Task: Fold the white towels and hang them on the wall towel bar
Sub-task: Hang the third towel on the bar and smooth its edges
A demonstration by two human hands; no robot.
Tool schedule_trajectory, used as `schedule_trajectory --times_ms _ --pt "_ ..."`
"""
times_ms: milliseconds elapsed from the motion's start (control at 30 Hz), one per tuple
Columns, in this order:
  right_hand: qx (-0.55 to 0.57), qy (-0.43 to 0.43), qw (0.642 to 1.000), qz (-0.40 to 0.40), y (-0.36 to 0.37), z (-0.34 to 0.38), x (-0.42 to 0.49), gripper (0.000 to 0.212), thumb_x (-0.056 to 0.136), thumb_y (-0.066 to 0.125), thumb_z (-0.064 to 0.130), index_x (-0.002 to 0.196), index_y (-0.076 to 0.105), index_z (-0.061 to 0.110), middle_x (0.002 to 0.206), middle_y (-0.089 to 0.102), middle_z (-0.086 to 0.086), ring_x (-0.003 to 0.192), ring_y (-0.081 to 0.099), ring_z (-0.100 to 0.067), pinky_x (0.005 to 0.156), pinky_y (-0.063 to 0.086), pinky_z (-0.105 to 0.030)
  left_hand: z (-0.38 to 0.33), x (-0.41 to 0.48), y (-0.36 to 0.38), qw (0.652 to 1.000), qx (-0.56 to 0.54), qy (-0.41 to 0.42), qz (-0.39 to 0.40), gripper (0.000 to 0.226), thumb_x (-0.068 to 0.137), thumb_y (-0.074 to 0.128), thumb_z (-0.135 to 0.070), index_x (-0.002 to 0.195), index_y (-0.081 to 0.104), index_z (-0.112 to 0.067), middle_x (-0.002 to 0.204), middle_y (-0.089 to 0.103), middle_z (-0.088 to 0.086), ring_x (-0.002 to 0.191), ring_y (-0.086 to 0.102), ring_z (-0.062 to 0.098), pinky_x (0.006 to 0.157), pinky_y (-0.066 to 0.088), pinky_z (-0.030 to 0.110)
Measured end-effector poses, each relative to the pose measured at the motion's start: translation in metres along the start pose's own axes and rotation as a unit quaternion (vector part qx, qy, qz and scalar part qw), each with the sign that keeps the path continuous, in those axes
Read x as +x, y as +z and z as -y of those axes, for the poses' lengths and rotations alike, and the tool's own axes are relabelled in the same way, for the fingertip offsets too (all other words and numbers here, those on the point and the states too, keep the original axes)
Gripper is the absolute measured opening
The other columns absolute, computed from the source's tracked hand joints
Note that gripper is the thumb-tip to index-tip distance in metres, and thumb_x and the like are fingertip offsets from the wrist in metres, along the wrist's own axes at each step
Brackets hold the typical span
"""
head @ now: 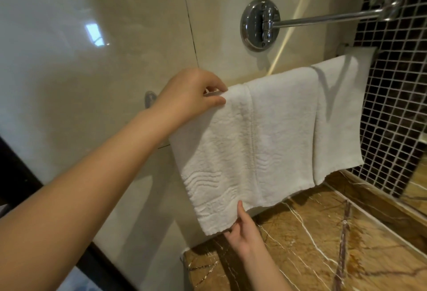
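Two white towels hang side by side over the wall towel bar, which they hide except for its left bracket (pixel 150 99). The nearer, textured towel (pixel 242 147) has a wavy pattern and hangs folded. The smoother towel (pixel 339 115) hangs to its right. My left hand (pixel 191 93) pinches the textured towel's top left corner at the bar. My right hand (pixel 242 230) pinches that towel's bottom edge from below, thumb on the front.
A brown marble counter (pixel 323 240) lies under the towels. A chrome wall mount (pixel 260 24) with a long arm (pixel 328 18) sticks out above them. Dark mosaic tiles (pixel 390 106) cover the right wall; glossy cream tiles (pixel 92 60) cover the wall behind.
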State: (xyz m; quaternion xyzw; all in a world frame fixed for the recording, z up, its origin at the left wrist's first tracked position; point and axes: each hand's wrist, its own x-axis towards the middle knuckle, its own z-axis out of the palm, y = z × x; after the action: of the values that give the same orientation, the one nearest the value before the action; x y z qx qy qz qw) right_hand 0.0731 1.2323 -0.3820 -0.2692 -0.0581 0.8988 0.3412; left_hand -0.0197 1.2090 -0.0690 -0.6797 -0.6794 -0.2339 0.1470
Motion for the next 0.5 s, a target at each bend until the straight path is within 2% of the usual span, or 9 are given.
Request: schedule_trajectory --times_ms 167,333,500 --pt "-0.058 -0.021 0.997 -0.041 -0.012 -0.002 0.005 0.039 0.083 0.065 0.021 0.117 0.059 0.002 0.109 0.069 -0.019 0.104 0.063 -0.034 0.086 0.053 -0.047 -0.001 0.002 0.000 1.000 -0.006 -0.006 -0.001 0.027 0.079 0.074 -0.028 0.104 0.073 -0.021 0.097 0.071 -0.002 0.085 0.063 0.011 0.079 0.049 0.028" --pt "-0.057 -0.023 0.997 -0.042 -0.011 -0.006 0.007 0.036 0.083 0.066 0.018 0.116 0.060 0.005 0.110 0.069 -0.018 0.106 0.062 -0.034 0.089 0.051 -0.049 -0.001 0.001 0.000 1.000 -0.003 -0.006 -0.004 0.026 0.079 0.074 -0.028 0.104 0.073 -0.021 0.092 0.069 -0.003 0.083 0.062 0.012 0.078 0.049 0.028" --pt "-0.051 -0.010 0.998 -0.028 -0.015 -0.003 0.006 0.029 0.086 0.064 0.016 0.113 0.061 0.006 0.106 0.070 -0.019 0.106 0.062 -0.035 0.093 0.049 -0.050 -0.003 0.002 0.000 1.000 0.019 -0.001 0.015 0.023 0.081 0.070 -0.025 0.104 0.072 -0.020 0.092 0.066 -0.004 0.083 0.058 0.009 0.071 0.040 0.022"
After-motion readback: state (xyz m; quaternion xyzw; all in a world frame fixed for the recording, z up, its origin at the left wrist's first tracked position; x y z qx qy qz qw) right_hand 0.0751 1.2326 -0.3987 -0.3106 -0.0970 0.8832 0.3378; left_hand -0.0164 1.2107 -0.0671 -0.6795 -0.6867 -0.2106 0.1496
